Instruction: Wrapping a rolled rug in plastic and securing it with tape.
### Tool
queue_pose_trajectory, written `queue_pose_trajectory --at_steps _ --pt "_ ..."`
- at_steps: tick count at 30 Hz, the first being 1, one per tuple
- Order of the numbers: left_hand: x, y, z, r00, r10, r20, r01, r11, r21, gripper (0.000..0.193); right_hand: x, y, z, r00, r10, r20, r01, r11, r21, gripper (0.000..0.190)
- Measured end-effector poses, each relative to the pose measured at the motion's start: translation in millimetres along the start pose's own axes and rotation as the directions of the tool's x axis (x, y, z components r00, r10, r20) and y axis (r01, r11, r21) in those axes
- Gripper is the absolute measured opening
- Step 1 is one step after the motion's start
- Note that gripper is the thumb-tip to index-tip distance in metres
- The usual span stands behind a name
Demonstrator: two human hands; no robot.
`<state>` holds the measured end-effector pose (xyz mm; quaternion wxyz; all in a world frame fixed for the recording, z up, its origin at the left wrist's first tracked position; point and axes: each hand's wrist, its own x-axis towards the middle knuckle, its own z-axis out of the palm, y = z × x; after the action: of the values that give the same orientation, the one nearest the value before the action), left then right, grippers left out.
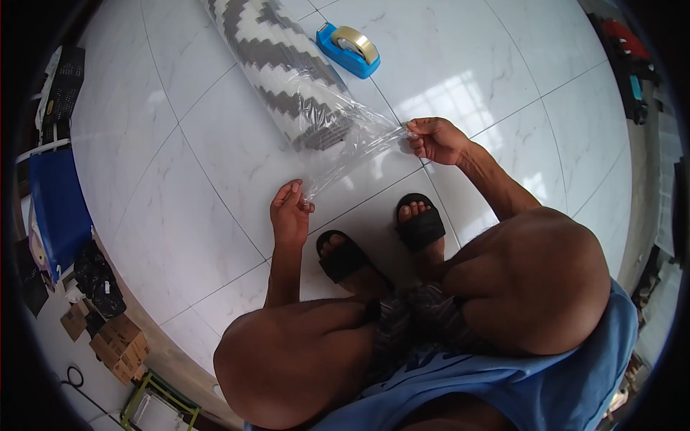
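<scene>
A rolled grey-and-white zigzag-patterned rug [302,81] lies on the floor, wrapped in clear plastic film [361,143]. The film's loose end extends past the near end of the roll and is spread between my hands. My left hand [291,213] pinches one corner of it, below the roll's end. With thumb and fingers, my right hand [437,141] grips the opposite corner, higher up and to the right. A blue tape dispenser [350,56] holding a roll of clear tape [357,43] sits to the right of the rug.
White marble-look floor tiles [215,156] lie under everything. My feet in black sandals [420,223] are just below the film. Along the left wall are a blue panel [62,207], a black plastic bag [99,277] and cardboard boxes [119,345]. Red and black items [625,40] line the right side.
</scene>
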<state>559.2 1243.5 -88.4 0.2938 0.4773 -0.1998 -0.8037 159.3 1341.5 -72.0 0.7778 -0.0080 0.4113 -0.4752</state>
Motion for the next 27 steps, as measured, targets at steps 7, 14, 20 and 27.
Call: queue_pose_trajectory --at_steps 7,14,20,27 --pt "-13.2 -44.6 -14.5 0.986 0.046 0.162 0.047 0.848 -0.529 0.031 -10.0 19.6 6.4 0.994 0.003 -0.106 0.028 0.956 0.291 0.018" --pt "-21.0 -28.6 1.9 0.977 0.203 -0.071 -0.212 0.967 -0.139 0.035 -17.1 17.8 22.2 0.964 -0.199 -0.177 0.209 0.977 0.034 0.031" --pt "0.2 -4.5 15.7 0.898 0.384 -0.216 -0.3 0.892 0.339 0.016 -4.6 7.2 35.1 0.648 -0.762 -0.012 0.132 0.127 -0.983 0.024" --pt "-22.0 -40.2 26.0 0.893 -0.45 -0.027 0.442 0.886 -0.143 0.03 -8.4 26.5 49.5 0.936 0.134 -0.327 -0.243 0.916 -0.321 0.019"
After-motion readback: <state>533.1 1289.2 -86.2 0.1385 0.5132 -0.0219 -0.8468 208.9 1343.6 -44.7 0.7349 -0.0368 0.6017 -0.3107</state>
